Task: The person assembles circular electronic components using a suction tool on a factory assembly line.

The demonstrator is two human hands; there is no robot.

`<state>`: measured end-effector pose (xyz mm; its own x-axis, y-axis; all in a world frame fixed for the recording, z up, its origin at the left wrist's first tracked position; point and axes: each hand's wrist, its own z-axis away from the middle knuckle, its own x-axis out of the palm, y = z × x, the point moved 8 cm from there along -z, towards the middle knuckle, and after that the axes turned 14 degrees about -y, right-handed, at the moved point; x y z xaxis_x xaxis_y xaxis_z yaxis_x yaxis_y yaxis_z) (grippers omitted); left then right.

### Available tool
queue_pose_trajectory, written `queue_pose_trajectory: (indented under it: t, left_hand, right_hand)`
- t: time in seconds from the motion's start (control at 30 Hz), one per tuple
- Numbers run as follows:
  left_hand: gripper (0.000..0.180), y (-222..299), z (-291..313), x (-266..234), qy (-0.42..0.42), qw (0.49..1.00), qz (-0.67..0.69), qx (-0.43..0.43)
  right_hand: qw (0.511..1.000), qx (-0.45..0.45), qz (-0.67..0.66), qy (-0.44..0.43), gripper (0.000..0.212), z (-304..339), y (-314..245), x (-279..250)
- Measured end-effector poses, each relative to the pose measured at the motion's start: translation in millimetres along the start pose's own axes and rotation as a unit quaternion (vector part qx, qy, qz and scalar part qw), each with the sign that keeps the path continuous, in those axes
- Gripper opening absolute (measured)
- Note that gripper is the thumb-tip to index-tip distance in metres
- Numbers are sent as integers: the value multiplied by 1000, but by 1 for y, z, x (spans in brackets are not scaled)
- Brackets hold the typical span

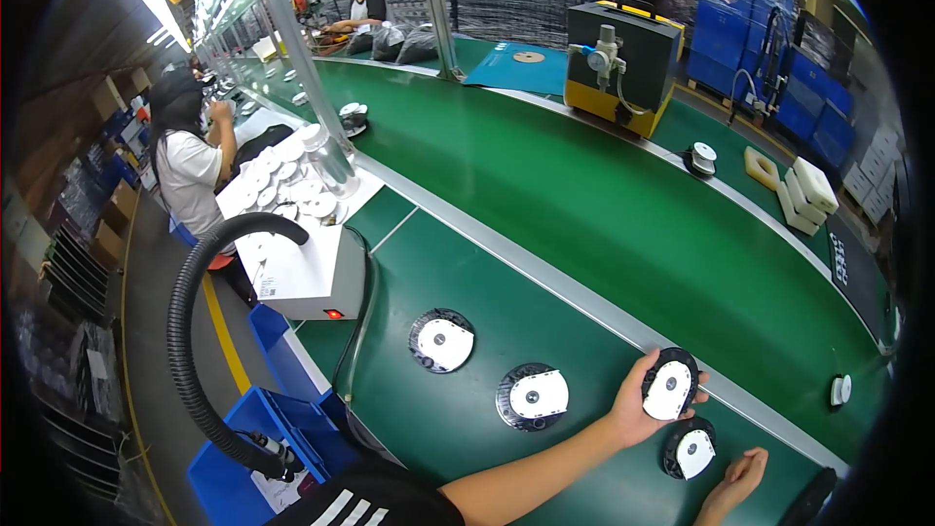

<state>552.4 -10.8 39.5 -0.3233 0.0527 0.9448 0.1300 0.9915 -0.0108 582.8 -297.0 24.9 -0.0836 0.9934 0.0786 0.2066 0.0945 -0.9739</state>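
My left hand (628, 401) is closed around a round black unit with a white plate (669, 385), raised over the bench near the aluminium rail. Its fingertips wrap the far edge. Just below it, a similar black-and-white round unit (694, 450) lies on the green bench. Right of that unit is my right hand (737, 485), its fingers loosely bent and nothing visible in them. Two more such units lie to the left, one nearer (532, 396) and one farther off (441, 340).
An aluminium rail (545, 278) separates the bench from a green conveyor belt (545, 195). At left stand a white box (307, 273) with white discs on top, a black flexible hose (180, 321) and blue bins (258, 429). A co-worker (190, 161) sits beyond; another person (360, 5) works across the belt.
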Motion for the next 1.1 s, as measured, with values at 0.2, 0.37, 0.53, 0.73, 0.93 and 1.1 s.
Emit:
queue_pose_trajectory:
  t: [0.2,0.37,0.53,0.73,0.93,1.1]
  left_hand:
    - [55,-2,-4,-2,21,999,34,10]
    - [54,0,-4,-1,5,999,41,11]
    - [54,1,-3,-2,13,999,45,14]
    - [57,1,-3,-1,14,999,43,16]
    - [57,2,-5,2,-8,999,34,21]
    - [60,2,-7,4,-5,999,29,20]
  right_hand:
    - [997,44,65,13,25,6,-42,28]
    - [997,37,70,17,25,6,-44,28]
    - [996,25,79,12,26,7,-47,32]
    - [997,25,66,10,26,6,-47,34]
    - [997,28,67,10,26,6,-50,37]
    - [997,32,65,10,26,6,-50,35]
